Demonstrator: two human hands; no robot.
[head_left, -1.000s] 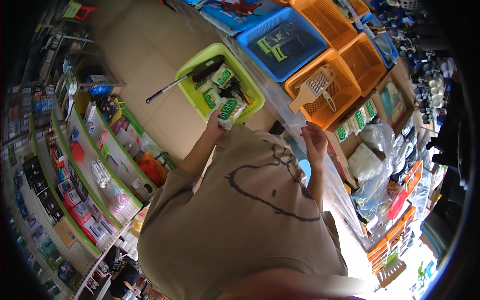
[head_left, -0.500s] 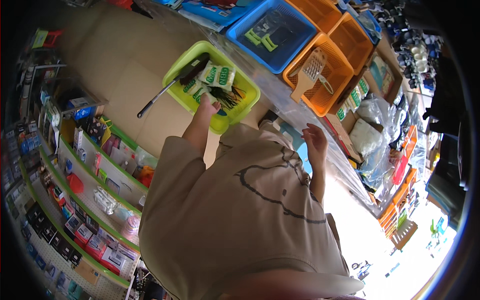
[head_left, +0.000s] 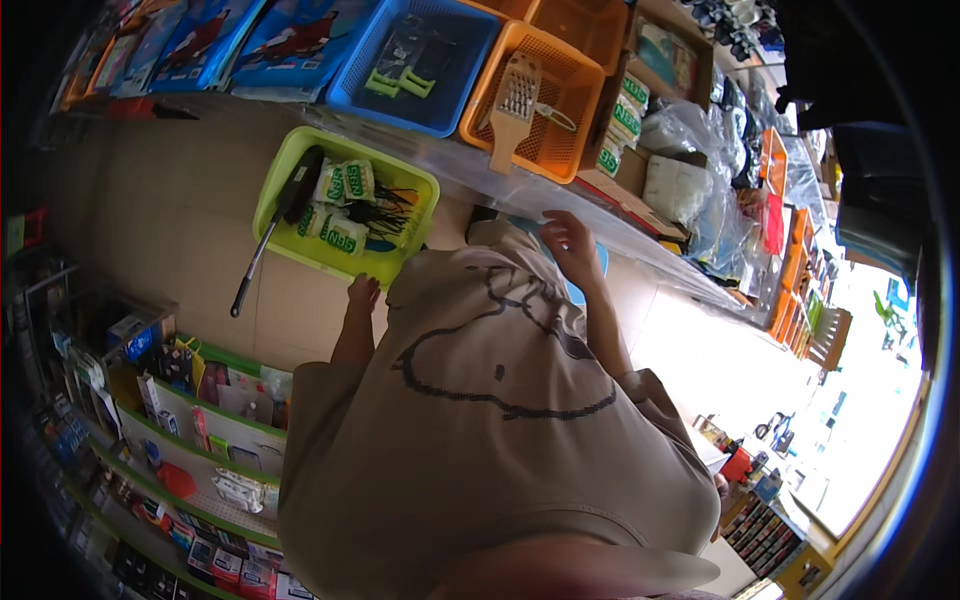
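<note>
My left hand hangs just off the near side of a lime-green plastic tub, its fingers slightly bent and nothing seen in them. Inside the tub lie several white-and-green packets and a bundle of thin black strands. A black brush leans over the tub's left side, its long handle sticking out. My right hand is raised in front of the display table's edge, fingers loosely apart and holding nothing.
Along the display table stand a blue basket with light-green pieces and an orange basket with a wooden-handled grater. Boxes and plastic-wrapped goods lie further right. Stocked green-edged shelves rise at left. A light-blue object partly shows behind my right hand.
My left hand has come out of the tub, away from the packets. The view has turned, so tub and baskets sit further left. My right hand stays raised.
</note>
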